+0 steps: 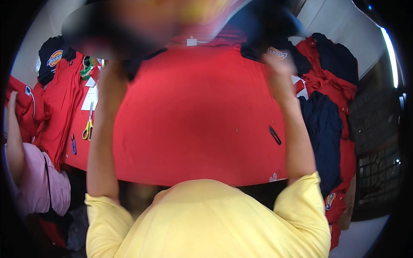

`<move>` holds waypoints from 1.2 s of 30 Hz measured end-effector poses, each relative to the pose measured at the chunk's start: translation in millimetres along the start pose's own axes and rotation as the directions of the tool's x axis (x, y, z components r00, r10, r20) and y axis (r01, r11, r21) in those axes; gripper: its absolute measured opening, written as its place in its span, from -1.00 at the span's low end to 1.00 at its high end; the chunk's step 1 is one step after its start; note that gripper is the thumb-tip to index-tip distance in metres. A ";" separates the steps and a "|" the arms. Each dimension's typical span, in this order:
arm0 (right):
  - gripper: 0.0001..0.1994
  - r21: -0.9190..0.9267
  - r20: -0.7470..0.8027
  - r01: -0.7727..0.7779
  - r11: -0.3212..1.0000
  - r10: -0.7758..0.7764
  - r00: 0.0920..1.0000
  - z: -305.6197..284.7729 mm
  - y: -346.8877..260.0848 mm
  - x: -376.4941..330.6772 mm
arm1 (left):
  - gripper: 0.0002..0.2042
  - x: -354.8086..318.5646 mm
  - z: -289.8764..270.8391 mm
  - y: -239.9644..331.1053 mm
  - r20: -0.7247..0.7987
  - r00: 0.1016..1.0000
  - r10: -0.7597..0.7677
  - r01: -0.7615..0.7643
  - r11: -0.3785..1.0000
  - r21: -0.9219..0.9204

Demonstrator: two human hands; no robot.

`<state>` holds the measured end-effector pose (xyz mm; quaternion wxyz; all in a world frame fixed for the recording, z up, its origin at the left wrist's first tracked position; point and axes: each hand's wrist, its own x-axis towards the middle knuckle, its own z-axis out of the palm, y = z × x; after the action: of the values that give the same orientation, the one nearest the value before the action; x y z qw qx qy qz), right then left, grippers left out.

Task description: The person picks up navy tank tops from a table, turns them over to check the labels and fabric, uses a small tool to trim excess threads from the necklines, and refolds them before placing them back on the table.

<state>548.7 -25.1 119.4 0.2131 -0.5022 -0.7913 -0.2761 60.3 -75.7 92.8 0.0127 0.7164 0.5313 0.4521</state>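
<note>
A dark navy shirt (266, 26) with a bright yellow, orange and red patch is lifted close to the camera, smeared by motion. Both my arms are raised toward it. My left hand (115, 69) is mostly covered by the dark cloth, and its fingers are hidden. On the other side my right hand (279, 64) is blurred at the cloth's lower edge, closed on it as far as I can make out. Below the cloth spreads the red-covered table (198, 116). Black thread snips (274, 134) rest near my right forearm.
Yellow-handled scissors (88, 124), blue thread snips (73, 144) and white paper (89, 98) lie left of my left arm. Folded navy cloth (322, 137) and red garments (329, 81) are heaped at the right. At the left edge is another person in a pink top (45, 180).
</note>
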 end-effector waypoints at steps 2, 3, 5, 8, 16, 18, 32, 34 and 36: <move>-0.86 0.150 0.713 0.206 0.967 -0.250 0.656 36.5 28.3 -29.2 | -0.68 14.1 2.7 -48.5 0.462 0.887 -0.016 -0.114 0.961 0.252; -0.84 0.293 0.680 0.168 0.941 -0.328 0.656 26.6 37.7 -34.6 | -0.71 6.2 -16.1 -63.0 0.494 0.858 -0.138 0.047 0.980 0.193; -0.80 0.528 0.740 -0.600 0.601 0.021 0.673 -49.1 25.0 -23.7 | -0.74 -11.1 -53.8 -65.6 0.466 0.826 -0.315 0.392 0.917 -0.074; -0.78 0.718 0.612 -0.603 0.347 0.095 0.785 -65.9 57.9 -35.9 | -0.67 1.8 -52.9 -52.4 0.394 0.823 -0.409 0.549 0.397 -0.735; -0.76 0.960 0.259 -0.281 -0.010 0.420 0.870 -30.9 55.8 1.0 | -0.66 41.1 -64.0 -51.1 0.172 0.928 -0.330 0.337 0.549 -0.765; -0.77 0.982 0.185 -0.187 -0.035 0.414 0.891 -60.9 45.5 -0.3 | -0.70 39.9 -92.3 -17.3 0.175 0.944 -0.279 0.297 0.488 -0.821; -0.79 0.391 0.860 -0.890 0.234 0.250 0.444 -8.6 -29.6 -246.0 | -0.82 -184.7 -24.9 -29.6 0.663 0.542 -0.517 0.595 0.793 0.132; -0.73 0.449 0.778 -0.830 0.330 0.311 0.545 11.9 -30.9 -242.2 | -0.79 -173.5 -6.1 -21.5 0.572 0.662 -0.484 0.486 0.859 0.165; -0.68 0.466 0.726 -0.796 0.386 0.347 0.593 40.5 -40.7 -192.0 | -0.74 -139.3 31.0 -26.6 0.458 0.727 -0.512 0.481 0.855 0.193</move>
<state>586.9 -142.6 -38.3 0.2666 -0.6674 -0.6142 0.3259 57.2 -157.4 -27.1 0.2464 0.6392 0.6954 0.2173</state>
